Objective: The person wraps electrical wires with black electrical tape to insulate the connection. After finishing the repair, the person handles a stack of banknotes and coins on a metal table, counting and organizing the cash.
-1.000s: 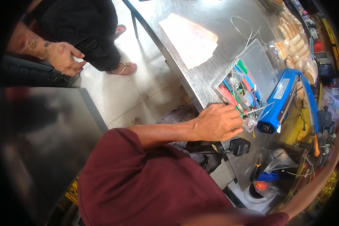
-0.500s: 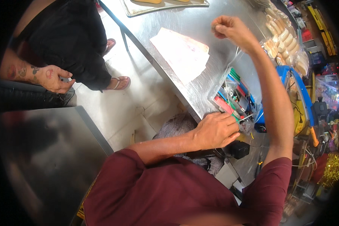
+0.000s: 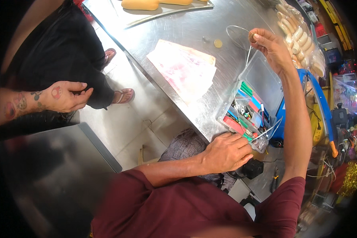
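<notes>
My right hand [image 3: 270, 47] is raised over the steel table [image 3: 178, 31], pinching a small round brown piece [image 3: 252, 36]. A thin wire [image 3: 237, 33] loops from that piece and runs down toward a clear plastic box [image 3: 261, 79] of coloured tools and small parts. At the table's near edge my left hand [image 3: 226, 152] sits with curled fingers against the box's near corner, seemingly pinching the wire's lower end. My maroon sleeves fill the lower part of the view.
Another person in black stands at the left, a tattooed hand [image 3: 63, 95] hanging, sandals [image 3: 123, 95] on the tiled floor. A pinkish paper sheet [image 3: 182, 69] and a coin [image 3: 217, 43] lie on the table. Bagged bread rolls [image 3: 301, 39] and a blue device [image 3: 321, 103] are at the right.
My right arm came into view and rose over the table with the round piece, the wire trailing down. My left hand stayed at the box. The other person's hand shifted a little.
</notes>
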A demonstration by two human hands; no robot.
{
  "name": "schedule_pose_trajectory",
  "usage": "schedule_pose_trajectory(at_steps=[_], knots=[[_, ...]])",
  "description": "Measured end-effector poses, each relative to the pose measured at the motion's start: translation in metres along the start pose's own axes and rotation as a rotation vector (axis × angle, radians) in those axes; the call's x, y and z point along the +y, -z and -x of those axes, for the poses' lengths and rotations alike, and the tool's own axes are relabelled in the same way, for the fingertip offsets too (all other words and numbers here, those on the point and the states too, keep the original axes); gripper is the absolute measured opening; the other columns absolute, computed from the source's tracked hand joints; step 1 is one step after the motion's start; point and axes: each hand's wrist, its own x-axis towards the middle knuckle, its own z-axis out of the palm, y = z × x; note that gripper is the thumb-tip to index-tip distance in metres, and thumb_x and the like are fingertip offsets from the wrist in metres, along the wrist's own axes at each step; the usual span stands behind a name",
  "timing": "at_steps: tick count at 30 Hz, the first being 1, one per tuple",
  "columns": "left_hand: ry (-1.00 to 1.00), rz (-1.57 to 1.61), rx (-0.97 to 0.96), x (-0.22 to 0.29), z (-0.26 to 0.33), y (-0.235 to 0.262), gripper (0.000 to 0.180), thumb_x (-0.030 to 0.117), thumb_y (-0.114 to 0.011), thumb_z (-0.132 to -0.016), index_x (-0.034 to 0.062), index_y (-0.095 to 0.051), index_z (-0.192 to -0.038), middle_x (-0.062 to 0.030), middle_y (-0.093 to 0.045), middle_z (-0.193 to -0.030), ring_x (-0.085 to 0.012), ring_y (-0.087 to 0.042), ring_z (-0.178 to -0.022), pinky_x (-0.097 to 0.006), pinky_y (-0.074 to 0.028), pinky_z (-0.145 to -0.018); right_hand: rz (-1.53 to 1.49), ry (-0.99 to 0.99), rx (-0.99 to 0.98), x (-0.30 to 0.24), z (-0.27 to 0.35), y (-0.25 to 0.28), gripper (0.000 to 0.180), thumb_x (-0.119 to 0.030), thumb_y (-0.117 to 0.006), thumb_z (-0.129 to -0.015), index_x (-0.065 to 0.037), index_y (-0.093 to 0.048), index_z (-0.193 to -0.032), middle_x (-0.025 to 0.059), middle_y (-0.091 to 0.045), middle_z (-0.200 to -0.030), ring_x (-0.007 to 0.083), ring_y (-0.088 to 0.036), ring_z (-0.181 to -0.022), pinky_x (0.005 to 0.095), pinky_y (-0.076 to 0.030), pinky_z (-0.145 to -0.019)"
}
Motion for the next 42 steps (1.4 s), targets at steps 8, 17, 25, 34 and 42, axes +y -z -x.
schedule_pose_trajectory(at_steps=[8, 17, 25, 34, 42], knots=[[0.017, 0.013, -0.012, 0.001, -0.002, 0.001, 0.022, 0.025, -0.082, -0.082, 0.0128, -0.064, -0.081, -0.0026, -0.057, -0.079, -0.0214, -0.062, -0.073, -0.036, -0.051, -0.065, -0.005, -0.026, -0.007, 0.016, 0.006, -0.002, 0.021, -0.026, -0.074, -0.099, -0.008, -0.077, -0.109, -0.0011, -0.074, -0.096, 0.0099, -0.065, -0.091, 0.0282, -0.051, -0.091], [0.012, 0.001, -0.047, 0.002, -0.005, 0.001, 0.019, 0.024, -0.081, -0.084, 0.0126, -0.066, -0.083, -0.0022, -0.057, -0.080, -0.0209, -0.062, -0.076, -0.036, -0.051, -0.068, -0.223, -0.110, -0.016, 0.020, 0.011, -0.009, 0.022, -0.016, -0.071, -0.100, -0.004, -0.073, -0.119, 0.0057, -0.074, -0.099, 0.0136, -0.069, -0.089, 0.0265, -0.058, -0.084], [-0.003, -0.007, -0.039, 0.003, -0.007, 0.005, 0.019, 0.022, -0.084, -0.080, 0.0125, -0.067, -0.082, -0.0017, -0.056, -0.079, -0.0200, -0.061, -0.072, -0.035, -0.051, -0.064, -0.328, -0.149, -0.044, 0.016, 0.017, -0.022, 0.038, -0.009, -0.070, -0.099, 0.006, -0.063, -0.134, 0.0173, -0.071, -0.118, 0.0217, -0.073, -0.105, 0.0269, -0.066, -0.090], [0.041, 0.016, -0.063, 0.001, 0.000, -0.004, 0.015, 0.012, -0.086, -0.078, 0.0091, -0.072, -0.083, -0.0067, -0.066, -0.075, -0.0273, -0.064, -0.068, -0.039, -0.052, -0.061, -0.386, -0.202, 0.031, 0.013, 0.038, -0.023, 0.033, -0.034, -0.064, -0.106, -0.002, -0.069, -0.107, 0.0029, -0.062, -0.090, 0.0140, -0.067, -0.083, 0.0304, -0.057, -0.071], [-0.215, 0.168, 0.077, -0.010, 0.044, 0.045, 0.004, 0.002, -0.072, -0.081, 0.0042, -0.068, -0.082, -0.0108, -0.062, -0.073, -0.0278, -0.058, -0.065, -0.036, -0.044, -0.059, -0.084, -0.170, 0.034, -0.080, 0.160, -0.041, 0.037, -0.044, -0.075, -0.096, -0.008, -0.072, -0.093, -0.0022, -0.056, -0.071, 0.0092, -0.045, -0.056, 0.0281, -0.035, -0.050]])
